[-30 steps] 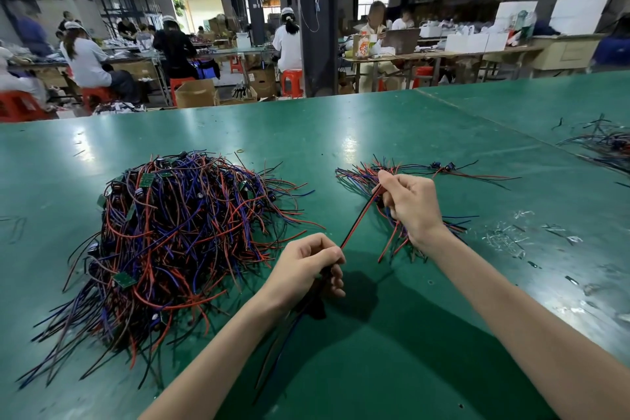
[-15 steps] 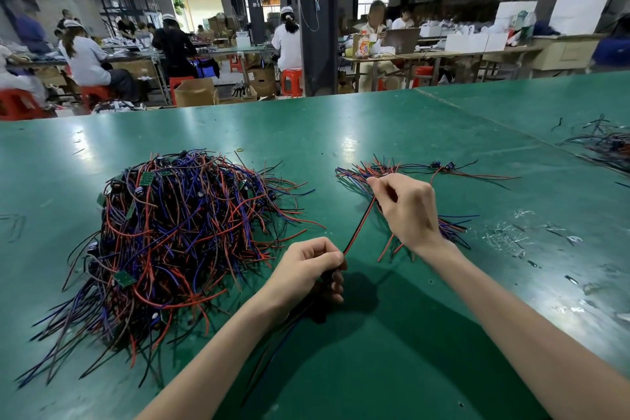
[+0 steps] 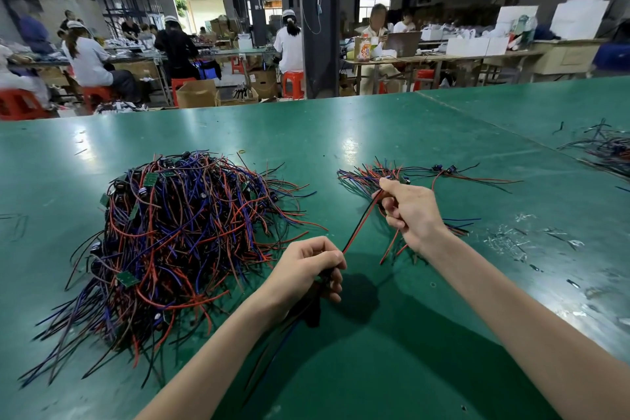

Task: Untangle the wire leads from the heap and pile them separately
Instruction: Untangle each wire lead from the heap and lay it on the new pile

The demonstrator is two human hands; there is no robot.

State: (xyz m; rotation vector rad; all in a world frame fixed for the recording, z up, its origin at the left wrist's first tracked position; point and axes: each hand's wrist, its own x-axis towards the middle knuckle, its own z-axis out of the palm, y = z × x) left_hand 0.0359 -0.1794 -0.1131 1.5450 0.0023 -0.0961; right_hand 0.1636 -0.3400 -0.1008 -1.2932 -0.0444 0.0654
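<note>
Green worktop (image 3: pixel 375 133), glossy, wide. Tangled heap (image 3: pixel 177 235) of red, blue and black wire leads sits on the left side, small circuit boards mixed in. Separate pile (image 3: pixel 358 174) lies to the right, fanned flat, partly hidden by the right hand (image 3: pixel 414 211). One red-and-black lead (image 3: pixel 360 224) runs taut between both hands, long axis on a diagonal from near-left to far-right. Left hand (image 3: pixel 308 271) is clenched round its lower end, with more loose tails trailing from the fist toward the near edge. Right hand pinches the upper end between thumb and fingers, just over the near side of the separate pile. Judgement: the lead looks free of the heap, so the lay-down falls to the right hand, the nearer one to the pile; the left would have to let go first or the tails drag. Room: a gap of worktop parts heap from pile. Clear scraps (image 3: pixel 504 242) lie beside the right forearm, and more stray wires (image 3: pixel 606 150) sit far right past the worktop seam, well apart from the lead
</note>
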